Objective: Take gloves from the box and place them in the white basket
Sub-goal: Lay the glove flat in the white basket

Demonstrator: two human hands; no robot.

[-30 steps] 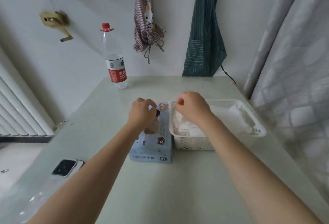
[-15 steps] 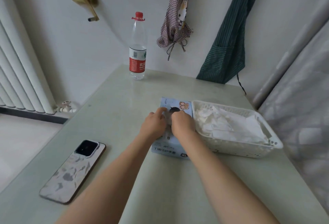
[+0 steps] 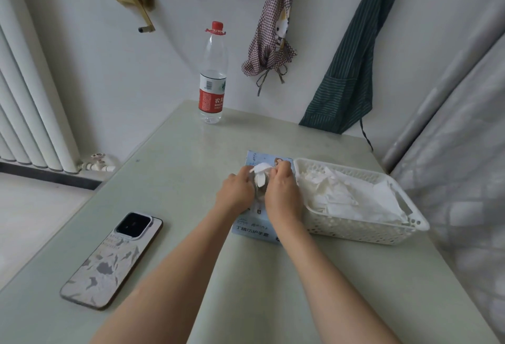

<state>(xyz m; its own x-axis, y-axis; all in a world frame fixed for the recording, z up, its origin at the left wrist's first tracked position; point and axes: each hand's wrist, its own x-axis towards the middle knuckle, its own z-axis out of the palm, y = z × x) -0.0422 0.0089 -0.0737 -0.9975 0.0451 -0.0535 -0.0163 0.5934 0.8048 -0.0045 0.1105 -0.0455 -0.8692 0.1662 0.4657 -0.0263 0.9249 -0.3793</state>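
Note:
A light blue glove box point(image 3: 252, 230) lies flat on the pale green table, mostly hidden under my hands. A white glove point(image 3: 261, 171) sticks up out of the box's opening. My left hand point(image 3: 235, 193) and my right hand point(image 3: 281, 193) sit side by side over the box, and the fingertips of both pinch the glove. Right of the box, touching it, stands the white perforated basket point(image 3: 363, 230), which holds a heap of several white gloves point(image 3: 347, 193).
A phone point(image 3: 112, 260) lies face down at the near left of the table. A water bottle with a red cap point(image 3: 213, 75) stands at the far edge by the wall. Aprons hang on the wall behind. A radiator point(image 3: 30, 103) is at left, a covered surface at right.
My right hand has come from the basket to the box beside my left hand. A white glove now shows between both hands' fingertips. The camera has shifted left.

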